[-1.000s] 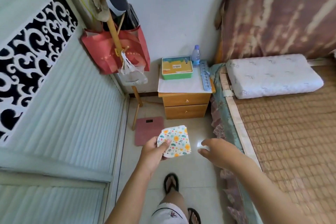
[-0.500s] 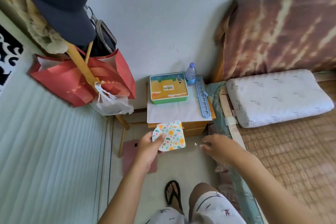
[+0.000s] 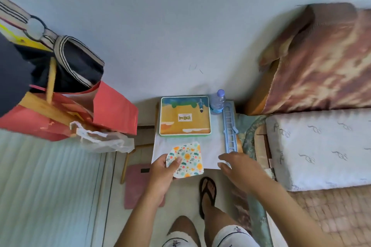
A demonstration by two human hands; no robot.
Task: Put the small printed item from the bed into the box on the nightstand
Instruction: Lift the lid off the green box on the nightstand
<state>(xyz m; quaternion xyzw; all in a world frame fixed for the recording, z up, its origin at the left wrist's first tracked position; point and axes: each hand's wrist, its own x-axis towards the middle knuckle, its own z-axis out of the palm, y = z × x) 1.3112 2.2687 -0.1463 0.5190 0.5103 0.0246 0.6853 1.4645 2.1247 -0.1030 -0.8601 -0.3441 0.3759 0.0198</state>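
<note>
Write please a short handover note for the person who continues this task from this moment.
Left hand: grips the small floral-printed fabric piece, above the front edge of the wooden nightstand.
Right hand: open, empty, beside the printed piece.
The flat orange-and-green box sits at the back of the nightstand, lid closed.
Done: item taken up and carried over.
Left: open the lid, put the item inside.
</note>
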